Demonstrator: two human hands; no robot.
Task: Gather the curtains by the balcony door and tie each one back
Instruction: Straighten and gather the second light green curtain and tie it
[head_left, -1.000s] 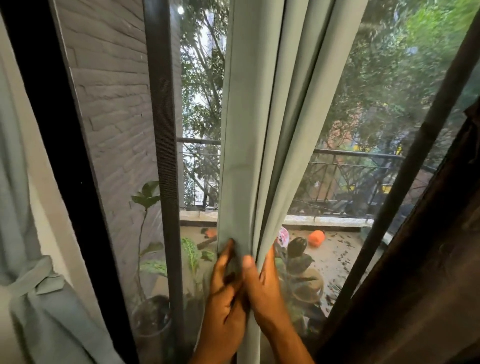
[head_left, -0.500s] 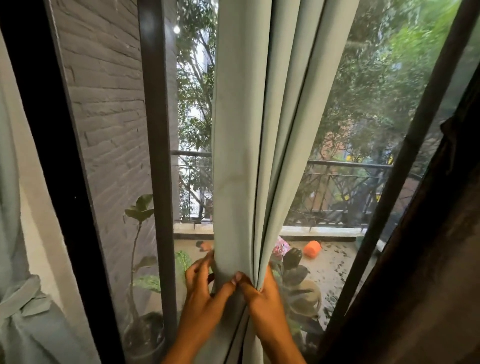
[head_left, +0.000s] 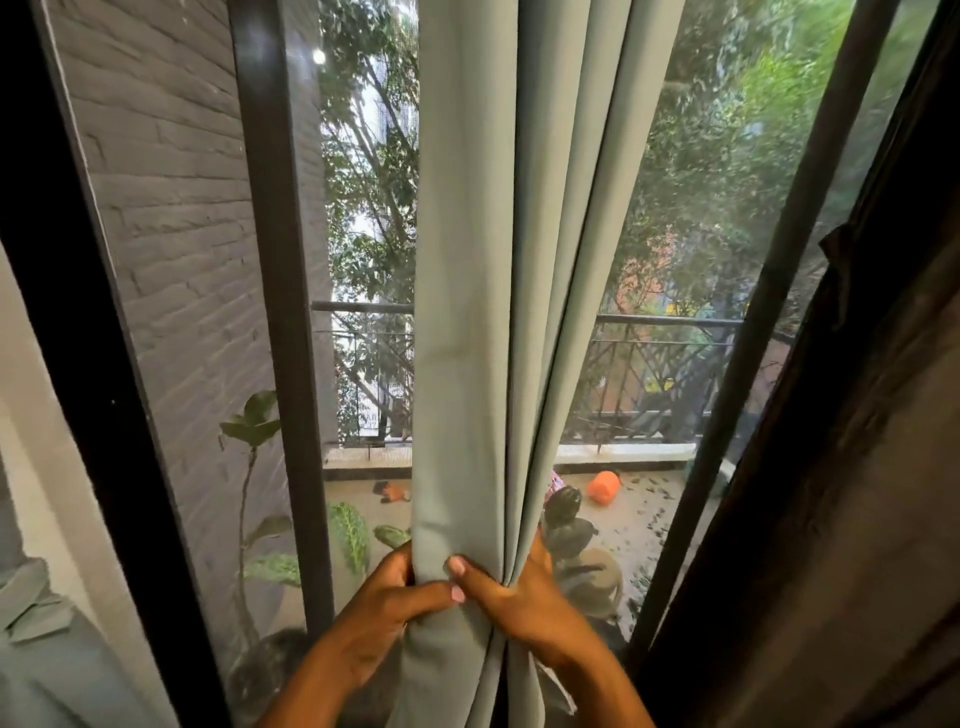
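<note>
A pale green curtain (head_left: 498, 260) hangs in folds down the middle of the balcony door glass. My left hand (head_left: 384, 608) grips its left edge from the left, fingers wrapped round the cloth. My right hand (head_left: 519, 597) clasps the bunched folds from the right, thumb pressed on the front. Both hands squeeze the curtain into a narrow bundle near the bottom of the view. At the lower left, a second pale green curtain (head_left: 47, 665) hangs beside the wall with a fabric band (head_left: 31, 603) knotted round it.
A black door frame (head_left: 280, 322) stands just left of the curtain, another black post (head_left: 779, 291) to its right. A dark brown curtain (head_left: 857, 493) fills the right side. Behind the glass are potted plants (head_left: 348, 540), a balcony railing (head_left: 665, 358) and an orange pot (head_left: 604, 486).
My left hand has closed round the curtain's left edge and both hands have pulled the folds tighter together. The view has tilted down slightly.
</note>
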